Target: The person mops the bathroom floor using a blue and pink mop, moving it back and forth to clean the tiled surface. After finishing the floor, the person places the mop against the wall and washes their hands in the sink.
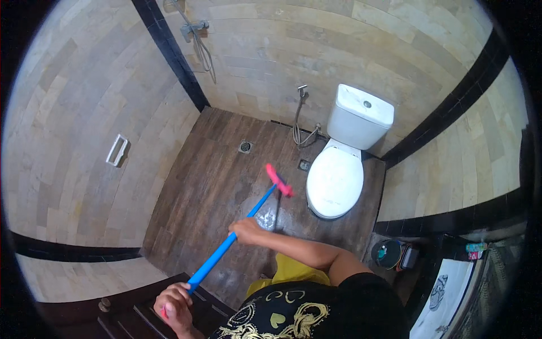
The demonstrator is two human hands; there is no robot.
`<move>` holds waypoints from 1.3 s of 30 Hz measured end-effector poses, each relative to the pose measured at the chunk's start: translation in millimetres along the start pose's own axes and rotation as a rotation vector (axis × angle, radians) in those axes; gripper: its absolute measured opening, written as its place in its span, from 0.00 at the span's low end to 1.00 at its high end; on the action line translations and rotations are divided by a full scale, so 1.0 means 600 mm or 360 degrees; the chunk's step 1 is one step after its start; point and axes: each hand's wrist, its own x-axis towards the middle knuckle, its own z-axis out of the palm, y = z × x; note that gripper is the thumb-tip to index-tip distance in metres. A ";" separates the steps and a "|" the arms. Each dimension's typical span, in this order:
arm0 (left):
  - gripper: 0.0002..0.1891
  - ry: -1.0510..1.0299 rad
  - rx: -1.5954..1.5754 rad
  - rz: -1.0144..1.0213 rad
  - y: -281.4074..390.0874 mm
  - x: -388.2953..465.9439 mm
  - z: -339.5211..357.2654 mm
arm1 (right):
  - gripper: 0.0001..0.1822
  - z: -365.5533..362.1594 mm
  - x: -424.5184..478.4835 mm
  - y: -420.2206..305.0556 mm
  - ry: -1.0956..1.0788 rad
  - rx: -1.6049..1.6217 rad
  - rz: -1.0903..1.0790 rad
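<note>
A long blue handle point(211, 266) with a pink head point(279, 180), a floor squeegee or brush, slants across the picture. My left hand point(173, 306) is closed around its upper end at the lower left, where a bit of pink shows. My right hand point(246, 231) grips the handle about midway. The pink head is over the brown wood-look floor point(199, 182), left of the white toilet point(334, 182); whether it touches the floor I cannot tell. Beneath and near the handle the floor shines as if wet.
The toilet's lid is down. A bidet hose point(297, 123) hangs beside it. Two floor drains point(245, 146) are set in the floor. A shower mixer with hose point(195, 29) is on the back wall, a white holder point(117, 150) on the left wall. A dark bin point(387, 253) stands right.
</note>
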 end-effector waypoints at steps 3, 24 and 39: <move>0.21 0.0130 0.0077 -0.0085 -0.066 -0.009 0.006 | 0.09 -0.003 0.037 0.079 0.0228 -0.0109 0.0019; 0.17 -0.0435 0.0203 -0.0236 -0.120 0.077 0.067 | 0.08 -0.039 0.009 0.162 0.0678 -0.0007 0.0426; 0.03 -0.1310 -0.0670 0.0691 0.250 0.072 0.147 | 0.16 -0.223 -0.064 0.058 0.0583 0.0483 -0.0159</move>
